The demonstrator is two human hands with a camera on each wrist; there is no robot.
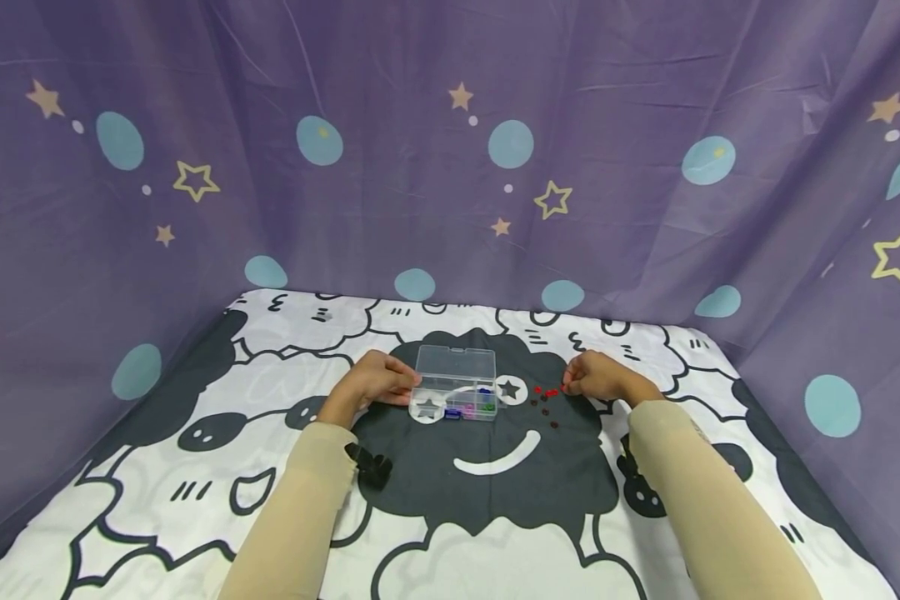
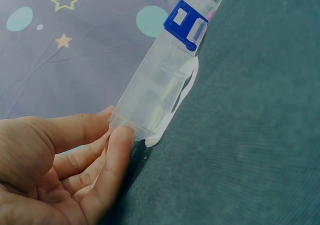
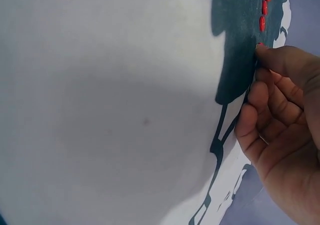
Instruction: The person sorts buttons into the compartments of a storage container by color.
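A clear plastic compartment box [image 1: 435, 384] lies on the dark part of the printed cloth, its clear lid [image 1: 456, 362] raised at the far side. Blue, pink and green small pieces [image 1: 468, 411] sit in its right compartments. My left hand [image 1: 378, 377] pinches the box's left end between thumb and fingers; the left wrist view shows a blue clasp [image 2: 186, 25] on its side. To the right, a short row of red buttons [image 1: 551, 392] lies on the cloth. My right hand [image 1: 602, 377] pinches a red button [image 3: 260, 45] at its end, mostly hidden by the thumb.
Several dark reddish buttons [image 1: 545, 412] are scattered just below the red row. The sheep-print cloth [image 1: 525, 550] covers the whole surface, and a purple curtain [image 1: 420, 225] with stars and ovals hangs around it.
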